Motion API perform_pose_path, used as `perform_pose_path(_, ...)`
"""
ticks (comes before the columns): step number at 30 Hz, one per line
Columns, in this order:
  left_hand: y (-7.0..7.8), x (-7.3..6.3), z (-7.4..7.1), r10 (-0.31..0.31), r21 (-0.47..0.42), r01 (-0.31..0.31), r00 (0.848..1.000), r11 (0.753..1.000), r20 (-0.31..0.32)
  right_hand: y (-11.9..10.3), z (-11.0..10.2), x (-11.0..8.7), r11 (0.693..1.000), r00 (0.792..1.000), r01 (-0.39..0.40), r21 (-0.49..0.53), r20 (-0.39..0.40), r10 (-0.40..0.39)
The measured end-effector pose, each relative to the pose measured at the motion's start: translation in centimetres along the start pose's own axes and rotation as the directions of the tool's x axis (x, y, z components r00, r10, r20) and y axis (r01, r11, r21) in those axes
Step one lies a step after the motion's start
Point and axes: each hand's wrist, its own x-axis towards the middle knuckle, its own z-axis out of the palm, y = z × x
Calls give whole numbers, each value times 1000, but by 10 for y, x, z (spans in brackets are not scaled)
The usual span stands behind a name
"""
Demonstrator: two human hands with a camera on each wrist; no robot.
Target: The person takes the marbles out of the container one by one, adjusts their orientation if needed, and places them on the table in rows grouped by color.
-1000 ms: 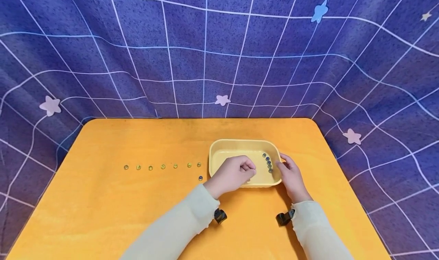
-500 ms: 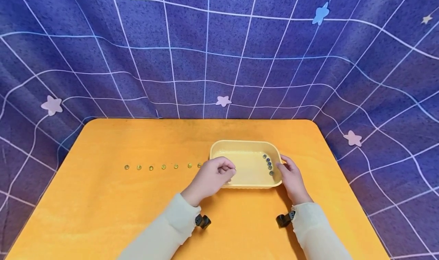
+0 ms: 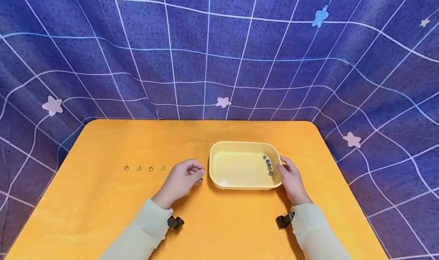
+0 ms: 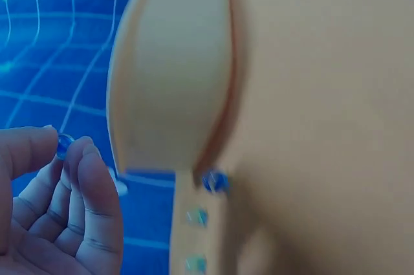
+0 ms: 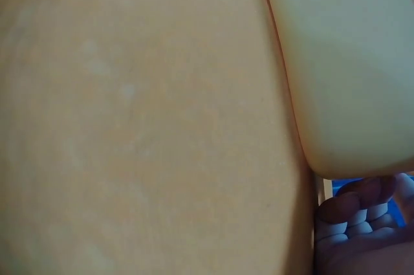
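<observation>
While the thumb and fingertips of the left hand (image 3: 181, 178) pinched a small blue marble (image 4: 64, 146), the right hand (image 3: 292, 180) held the right end of a yellow tub (image 3: 245, 186), thumb over the rim and fingers outside. The pinched marble was outside the tub, near its left end. Another blue marble (image 4: 215, 181) lay just beside the tub on the orange table (image 3: 233, 225). Inside the tub, a line of marbles (image 3: 269, 165) sat near the right wall. Left of the left hand, four spaced marbles (image 3: 151, 169) showed in a row. Behind the table hung a blue, grid-patterned cloth (image 3: 219, 35).
</observation>
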Motion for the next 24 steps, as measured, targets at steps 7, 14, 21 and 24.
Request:
perform_pose_path(7,-17,-4,-18,-65,4,66,996,998,-68,1,0,1,1000,1000,5,-3,-3,-5)
perform_pose_path(14,-36,-3,-19,-104,46,109,990,993,-95,2,-1,2,1000,1000,0,1,-5,0)
perform_pose_path(21,-53,0,-21,-151,-6,151,983,989,-104,2,-1,3,1000,1000,6,14,-13,-5)
perform_pose_path(24,-57,-1,-21,-166,5,168,979,986,-115,2,0,2,1000,1000,6,17,-2,-6)
